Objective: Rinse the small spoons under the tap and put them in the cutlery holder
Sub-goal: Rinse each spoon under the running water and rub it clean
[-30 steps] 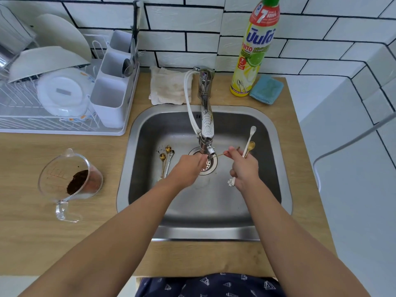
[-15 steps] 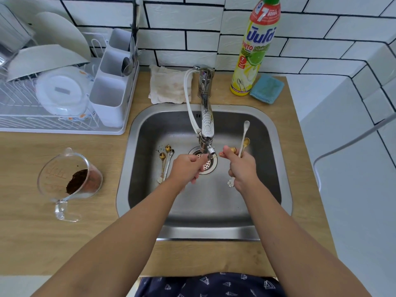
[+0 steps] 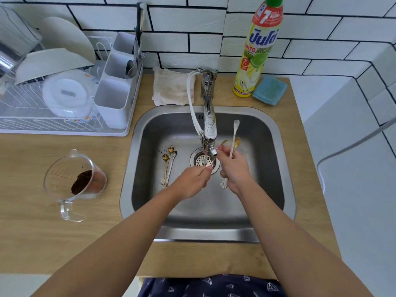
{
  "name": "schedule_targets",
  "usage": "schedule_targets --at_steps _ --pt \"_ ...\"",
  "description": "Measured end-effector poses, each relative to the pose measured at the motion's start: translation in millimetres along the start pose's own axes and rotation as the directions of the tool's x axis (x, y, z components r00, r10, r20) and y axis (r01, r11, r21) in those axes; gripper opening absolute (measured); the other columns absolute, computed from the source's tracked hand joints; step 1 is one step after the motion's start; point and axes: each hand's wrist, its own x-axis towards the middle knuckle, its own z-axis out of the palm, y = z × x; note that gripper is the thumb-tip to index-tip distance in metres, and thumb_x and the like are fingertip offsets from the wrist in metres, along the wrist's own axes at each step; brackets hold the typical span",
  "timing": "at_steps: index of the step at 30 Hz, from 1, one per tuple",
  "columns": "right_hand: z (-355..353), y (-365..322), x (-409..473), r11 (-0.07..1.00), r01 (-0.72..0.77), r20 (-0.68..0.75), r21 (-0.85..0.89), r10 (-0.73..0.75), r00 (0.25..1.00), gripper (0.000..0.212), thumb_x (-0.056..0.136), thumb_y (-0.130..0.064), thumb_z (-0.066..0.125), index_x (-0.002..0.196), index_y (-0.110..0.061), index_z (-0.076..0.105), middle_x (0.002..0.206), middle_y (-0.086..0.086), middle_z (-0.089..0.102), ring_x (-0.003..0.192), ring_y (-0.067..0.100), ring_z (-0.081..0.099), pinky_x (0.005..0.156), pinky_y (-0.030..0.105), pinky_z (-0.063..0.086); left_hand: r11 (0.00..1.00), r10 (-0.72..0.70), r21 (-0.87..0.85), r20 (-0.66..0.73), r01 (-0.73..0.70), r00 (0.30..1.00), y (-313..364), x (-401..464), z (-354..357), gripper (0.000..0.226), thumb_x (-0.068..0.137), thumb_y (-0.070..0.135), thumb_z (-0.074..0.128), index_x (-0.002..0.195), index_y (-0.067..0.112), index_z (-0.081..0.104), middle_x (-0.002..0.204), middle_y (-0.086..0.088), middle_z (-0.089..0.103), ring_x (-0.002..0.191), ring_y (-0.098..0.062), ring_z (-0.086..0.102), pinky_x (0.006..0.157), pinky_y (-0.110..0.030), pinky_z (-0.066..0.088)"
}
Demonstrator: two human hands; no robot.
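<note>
Inside the steel sink (image 3: 276,168), my right hand (image 3: 234,170) grips a bunch of small spoons (image 3: 233,142): one white and two gold bowls point up, and a white flower end sticks out below the fist. It sits just right of the tap (image 3: 209,125) spout. My left hand (image 3: 191,182) pinches a small white spoon end (image 3: 207,166) under the spout, over the drain (image 3: 200,160). Three more small spoons (image 3: 169,163) lie on the sink floor to the left. The white cutlery holder (image 3: 113,97) stands on the dish rack at the back left.
The dish rack (image 3: 32,123) holds plates, a lid and some cutlery. A measuring jug (image 3: 75,181) with brown grounds stands left of the sink. Behind the sink are a folded cloth (image 3: 171,88), a detergent bottle (image 3: 257,50) and a blue sponge (image 3: 270,91).
My right hand has edged left, closer to the spout, with its spoons more upright. My left fingers have slid down to pinch the spoon end below the spout.
</note>
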Motion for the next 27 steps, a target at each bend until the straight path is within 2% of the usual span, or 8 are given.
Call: schedule_targets --at_steps 3,5,10,15,18,21,24,27 --pt "10 18 -6 0.999 -0.034 0.045 -0.024 0.035 0.998 0.013 0.088 -0.011 0.078 0.083 -0.019 0.069 0.063 -0.005 0.062 0.038 0.003 0.036 0.035 0.019 0.027 0.994 -0.059 -0.097 -0.03 0.056 0.998 2 -10 2 0.038 0.105 0.044 0.037 0.08 0.022 0.055 0.071 0.006 0.053 0.062 -0.013 0.046 0.063 -0.032 0.039" --pt "15 28 -10 0.998 -0.059 0.075 -0.008 0.06 0.995 0.016 0.085 -0.014 0.082 0.082 -0.018 0.067 0.061 -0.005 0.061 0.038 0.004 0.036 0.035 0.019 0.027 0.974 -0.128 -0.192 -0.033 0.119 0.991 3 -17 1 0.038 0.107 0.04 0.034 0.086 0.017 0.055 0.07 0.004 0.049 0.057 -0.011 0.042 0.056 -0.027 0.036" --pt "6 32 -10 0.981 -0.026 0.136 -0.19 0.052 0.989 0.04 0.076 -0.022 0.091 0.103 -0.02 0.062 0.069 -0.011 0.063 0.043 0.001 0.044 0.039 0.019 0.032 0.799 -0.245 -0.518 0.186 0.307 0.951 3 -39 -12 0.026 0.109 0.025 0.031 0.098 0.009 0.049 0.056 0.002 0.03 0.045 -0.012 0.019 0.045 -0.027 0.016" --pt "1 26 -1 0.976 0.046 0.095 -0.212 -0.027 0.995 0.019 0.085 -0.019 0.083 0.082 -0.016 0.065 0.091 0.013 0.078 0.04 -0.002 0.052 0.043 0.009 0.038 0.761 -0.247 -0.544 0.262 0.354 0.933 1 -49 -13 0.024 0.109 0.025 0.031 0.11 0.01 0.05 0.06 0.002 0.028 0.048 -0.013 0.014 0.049 -0.03 0.012" --pt "6 32 -2 0.949 0.103 0.017 -0.297 -0.103 0.995 0.017 0.096 -0.025 0.07 0.081 -0.019 0.069 0.094 0.009 0.08 0.058 0.002 0.06 0.06 0.019 0.047 0.727 -0.261 -0.585 0.246 0.358 0.933 -1 -46 -12 0.021 0.108 0.022 0.032 0.106 0.01 0.05 0.059 0.002 0.03 0.046 -0.012 0.015 0.045 -0.026 0.015" --pt "9 37 -6 0.964 0.052 0.09 -0.26 -0.03 0.996 0.008 0.096 -0.027 0.07 0.093 -0.021 0.065 0.083 -0.004 0.07 0.049 0.0 0.046 0.049 0.019 0.038 0.628 -0.283 -0.675 0.264 0.386 0.922 0 -41 -12 0.019 0.107 0.02 0.035 0.098 0.012 0.05 0.057 0.003 0.027 0.041 -0.01 0.015 0.039 -0.019 0.018" --pt "7 36 -8 0.98 0.009 0.232 -0.199 0.038 0.972 0.022 0.087 -0.027 0.08 0.096 -0.019 0.061 0.067 -0.01 0.053 0.047 0.005 0.033 0.042 0.022 0.027 0.535 -0.279 -0.74 0.302 0.409 0.911 1 -38 -12 0.021 0.107 0.021 0.039 0.093 0.014 0.053 0.056 0.004 0.024 0.041 -0.009 0.012 0.036 -0.017 0.019" --pt "10 28 -4 0.977 0.012 0.198 -0.211 0.031 0.98 0.014 0.092 -0.025 0.076 0.087 -0.016 0.066 0.056 -0.012 0.046 0.047 0.01 0.025 0.041 0.022 0.023 0.497 -0.277 -0.768 0.3 0.403 0.913 2 -36 -13 0.024 0.107 0.021 0.042 0.087 0.016 0.054 0.056 0.005 0.024 0.043 -0.01 0.009 0.036 -0.017 0.019"
